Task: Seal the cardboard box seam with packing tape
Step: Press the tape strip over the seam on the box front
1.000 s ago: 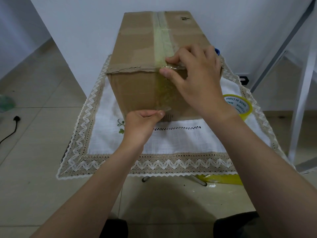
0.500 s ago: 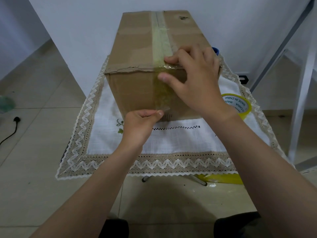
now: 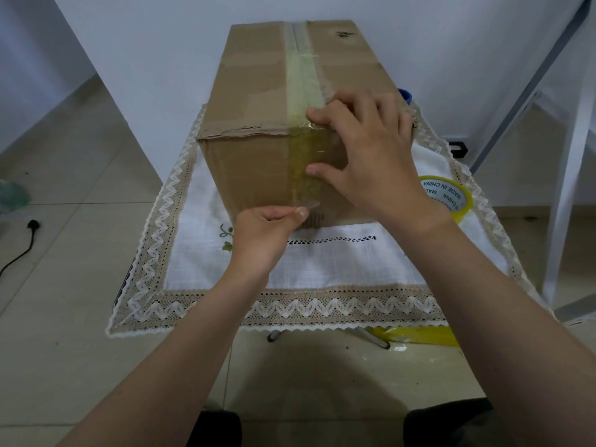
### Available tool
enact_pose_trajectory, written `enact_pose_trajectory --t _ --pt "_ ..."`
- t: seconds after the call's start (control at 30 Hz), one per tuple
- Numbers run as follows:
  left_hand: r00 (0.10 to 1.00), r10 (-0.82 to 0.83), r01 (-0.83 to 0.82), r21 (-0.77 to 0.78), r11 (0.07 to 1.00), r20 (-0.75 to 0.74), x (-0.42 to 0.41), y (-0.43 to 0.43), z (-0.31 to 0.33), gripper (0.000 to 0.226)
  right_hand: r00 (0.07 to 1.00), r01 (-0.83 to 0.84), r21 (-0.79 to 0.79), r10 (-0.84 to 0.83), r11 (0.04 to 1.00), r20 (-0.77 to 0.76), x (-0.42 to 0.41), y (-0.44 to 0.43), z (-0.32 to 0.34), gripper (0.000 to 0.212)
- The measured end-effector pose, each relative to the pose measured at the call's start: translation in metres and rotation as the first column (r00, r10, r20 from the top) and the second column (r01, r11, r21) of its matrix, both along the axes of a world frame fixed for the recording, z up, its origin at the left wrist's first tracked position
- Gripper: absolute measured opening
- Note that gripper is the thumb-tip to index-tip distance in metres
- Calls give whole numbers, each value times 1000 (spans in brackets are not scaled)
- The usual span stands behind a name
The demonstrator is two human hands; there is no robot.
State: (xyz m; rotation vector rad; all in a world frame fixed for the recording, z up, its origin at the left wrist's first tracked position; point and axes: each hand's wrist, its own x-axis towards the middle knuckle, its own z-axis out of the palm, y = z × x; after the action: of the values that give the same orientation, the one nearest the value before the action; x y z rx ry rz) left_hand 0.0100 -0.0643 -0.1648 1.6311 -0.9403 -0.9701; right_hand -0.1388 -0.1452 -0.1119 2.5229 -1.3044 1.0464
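Note:
A brown cardboard box (image 3: 254,91) stands on a small cloth-covered table. A strip of clear yellowish tape (image 3: 301,82) runs along its top seam and down over the near face. My left hand (image 3: 266,233) pinches the strip's loose lower end against the near face, low down. My right hand (image 3: 367,153) is spread over the box's near top edge, fingertips on the tape at the corner and the thumb pressing the tape on the near face. The roll of packing tape (image 3: 446,196) lies on the cloth to the right of the box.
The white cloth with a lace border (image 3: 290,304) overhangs the table. A blue object (image 3: 404,95) peeks out behind the box's right side. White metal frame legs (image 3: 567,156) stand to the right, a black cable (image 3: 22,246) lies on the tiled floor at left, and yellow tape scrap (image 3: 419,335) lies under the table.
My right thumb has slid down the taped strip on the box's near face. My left hand keeps its pinch on the strip's end.

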Motion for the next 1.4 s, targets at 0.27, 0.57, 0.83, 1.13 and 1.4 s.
enact_pose_trajectory --t 0.27,0.57,0.83,1.13,1.4 --pt "999 19 -18 18 1000 -46 -2 2 4 20 972 -55 -44 63 998 225 -1 -12 -4 32" --pt "997 52 -50 21 999 -59 -1 -2 2 13 1000 -19 -130 18 991 -7 -13 -5 -16 60" --pt "997 52 -51 29 998 -52 0 -3 2 9 982 11 -146 17 989 190 -4 -10 -16 37" --pt "998 50 -49 23 999 -41 -1 -2 1 14 986 45 -181 -73 982 -151 -17 -1 -28 89" --pt "997 57 -57 -3 998 -46 1 -4 -1 16 997 60 -172 -51 983 58 -10 3 -27 61"
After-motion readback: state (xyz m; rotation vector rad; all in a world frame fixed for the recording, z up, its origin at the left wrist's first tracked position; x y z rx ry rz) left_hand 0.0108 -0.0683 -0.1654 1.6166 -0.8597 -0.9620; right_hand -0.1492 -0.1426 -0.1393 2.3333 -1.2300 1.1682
